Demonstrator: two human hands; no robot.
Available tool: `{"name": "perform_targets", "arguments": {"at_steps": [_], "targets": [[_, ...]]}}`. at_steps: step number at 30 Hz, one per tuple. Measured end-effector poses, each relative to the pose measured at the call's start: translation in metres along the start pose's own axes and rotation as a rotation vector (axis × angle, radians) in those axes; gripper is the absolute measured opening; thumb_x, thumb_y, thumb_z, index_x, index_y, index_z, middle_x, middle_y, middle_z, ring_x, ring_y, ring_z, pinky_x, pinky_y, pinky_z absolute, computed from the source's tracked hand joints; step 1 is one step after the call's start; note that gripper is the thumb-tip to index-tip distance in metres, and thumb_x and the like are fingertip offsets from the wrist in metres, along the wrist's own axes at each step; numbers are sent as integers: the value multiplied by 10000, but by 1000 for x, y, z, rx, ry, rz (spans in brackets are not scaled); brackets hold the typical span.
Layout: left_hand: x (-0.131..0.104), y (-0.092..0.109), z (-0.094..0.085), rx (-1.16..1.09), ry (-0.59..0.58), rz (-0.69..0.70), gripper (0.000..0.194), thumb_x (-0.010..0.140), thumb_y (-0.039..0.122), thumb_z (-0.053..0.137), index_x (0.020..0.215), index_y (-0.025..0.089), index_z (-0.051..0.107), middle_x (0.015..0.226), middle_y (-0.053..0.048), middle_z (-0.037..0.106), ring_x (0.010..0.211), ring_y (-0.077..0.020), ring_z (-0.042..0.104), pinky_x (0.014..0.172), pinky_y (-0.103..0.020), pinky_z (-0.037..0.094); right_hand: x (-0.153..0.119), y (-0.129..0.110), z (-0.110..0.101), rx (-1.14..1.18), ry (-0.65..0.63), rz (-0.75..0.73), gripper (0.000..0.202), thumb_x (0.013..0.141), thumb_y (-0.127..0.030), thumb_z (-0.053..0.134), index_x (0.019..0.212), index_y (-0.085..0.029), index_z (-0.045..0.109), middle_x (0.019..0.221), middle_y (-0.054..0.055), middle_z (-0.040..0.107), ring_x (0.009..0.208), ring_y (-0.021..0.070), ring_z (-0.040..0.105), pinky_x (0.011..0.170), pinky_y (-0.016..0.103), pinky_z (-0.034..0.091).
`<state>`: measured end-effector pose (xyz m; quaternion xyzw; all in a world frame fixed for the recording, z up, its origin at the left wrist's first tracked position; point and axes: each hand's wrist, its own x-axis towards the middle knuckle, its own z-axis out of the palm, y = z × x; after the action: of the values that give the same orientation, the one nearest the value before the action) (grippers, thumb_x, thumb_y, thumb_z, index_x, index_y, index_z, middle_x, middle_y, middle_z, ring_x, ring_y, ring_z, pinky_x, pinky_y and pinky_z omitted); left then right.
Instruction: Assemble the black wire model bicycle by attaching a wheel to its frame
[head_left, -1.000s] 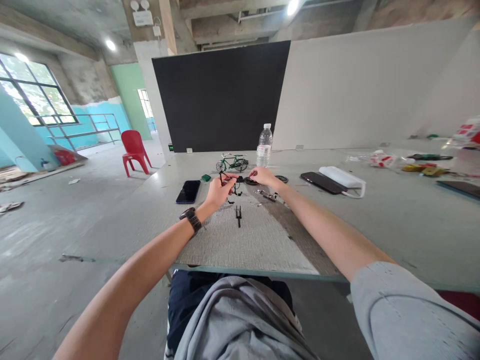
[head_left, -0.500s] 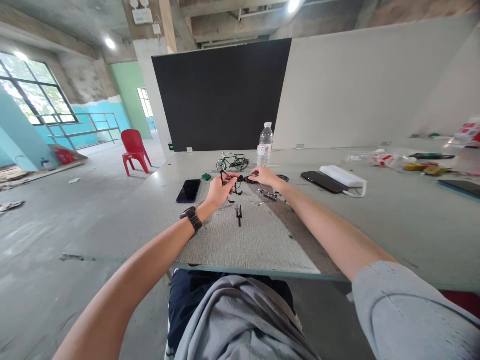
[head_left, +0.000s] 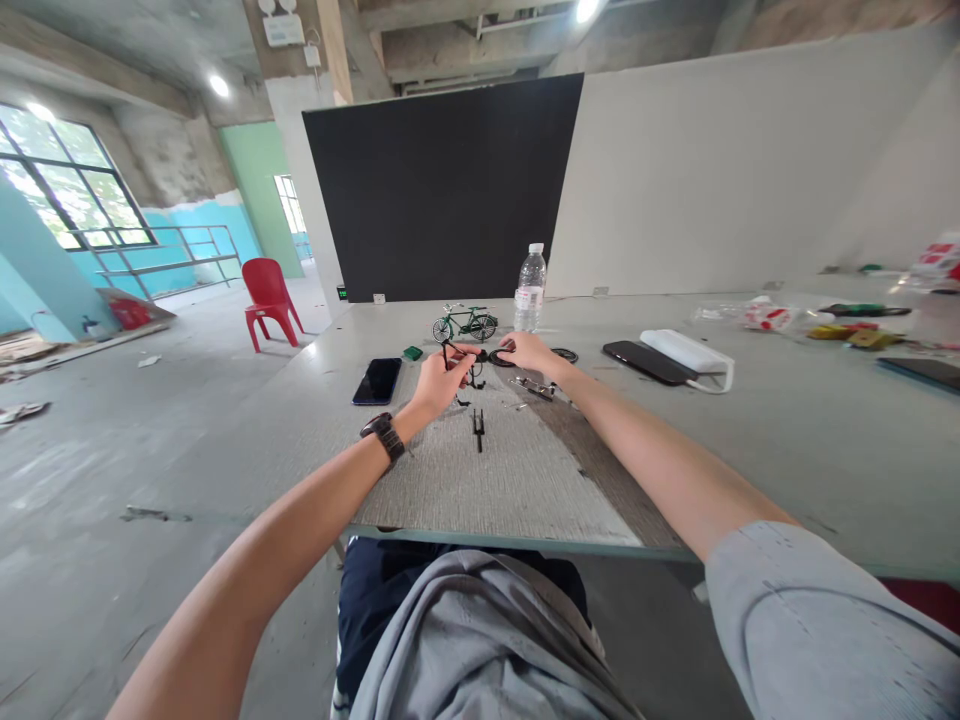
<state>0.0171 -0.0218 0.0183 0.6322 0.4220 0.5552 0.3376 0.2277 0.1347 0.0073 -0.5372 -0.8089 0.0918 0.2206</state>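
L hand [head_left: 441, 380] pinched thin, blk, angular part [head_left: 445, 354]; R hand [head_left: 526, 353], fingers curled, at rnd blk wheel [head_left: 496, 358], grip unclear.

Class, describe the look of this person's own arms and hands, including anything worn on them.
The left hand and right hand wear no gloves. A dark watch with a broad band circles the left wrist. A light grey short sleeve with small dark flecks covers the right upper arm.
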Motion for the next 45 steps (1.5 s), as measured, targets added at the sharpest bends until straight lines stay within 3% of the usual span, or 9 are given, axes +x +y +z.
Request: {"name": "perform_targets", "arguments": {"at_steps": [9,15,18,22,27,31,35,40,45], "targets": [[1,-1,0,10,0,12,171,925,204,604,1026,153,731,736,-19,634,602,-109,556,575,-230,478,0,-5,-10,38,27,-112,311,852,-261,730,1147,-163,706,1239,133,718,1135,278,670,986,394,507],[4,-8,0,11,-14,30,185,927,223,600,1044,160,729,718,-9,619,592,-110,556,568,-228,473,-2,-20,-20,11,-12,-116,392,811,-243,735,1181,-149,647,1053,131,738,941,277,699,855,408,529],[5,-12,-1,24,-23,27,195,937,238,593,1058,165,728,714,-14,630,593,-117,569,574,-235,478,-20,-41,-29,11,-24,-164,411,844,-268,703,1225,-150,605,942,107,735,842,268,690,794,411,525],[5,-12,-1,65,-13,25,173,943,238,595,1022,161,727,702,-26,639,584,-123,574,555,-236,459,-60,-77,-44,133,49,-307,330,901,-354,656,1187,-191,633,959,99,735,809,258,690,763,414,529],[5,-10,0,-16,9,68,123,923,204,614,977,146,709,759,-33,662,584,-106,577,543,-218,464,-93,-102,-43,209,210,-354,269,932,-332,613,1169,-206,639,951,86,747,827,264,700,769,431,545],[6,-10,0,-68,22,93,141,921,227,631,999,150,719,792,-29,675,587,-92,572,559,-205,477,-103,-106,-27,301,337,-309,286,942,-349,606,1181,-195,630,1053,112,743,868,269,710,813,445,564],[6,-11,0,-69,6,64,144,918,239,643,998,150,722,789,-31,669,588,-99,574,552,-215,485,-116,-100,-16,374,297,-310,304,960,-375,573,1211,-207,603,1041,107,742,870,269,712,790,446,584],[5,-7,0,-131,30,26,131,911,205,637,991,160,731,814,-24,661,583,-89,567,554,-217,482,-128,-87,-19,495,259,-212,326,948,-464,586,1186,-242,570,1051,104,727,847,268,710,708,424,604],[3,-7,0,-200,27,1,146,897,231,655,992,154,734,836,-32,669,596,-87,564,566,-220,476,-133,-97,-25,442,296,-291,297,976,-443,544,1214,-265,537,1077,99,714,959,287,699,860,471,577]]}}
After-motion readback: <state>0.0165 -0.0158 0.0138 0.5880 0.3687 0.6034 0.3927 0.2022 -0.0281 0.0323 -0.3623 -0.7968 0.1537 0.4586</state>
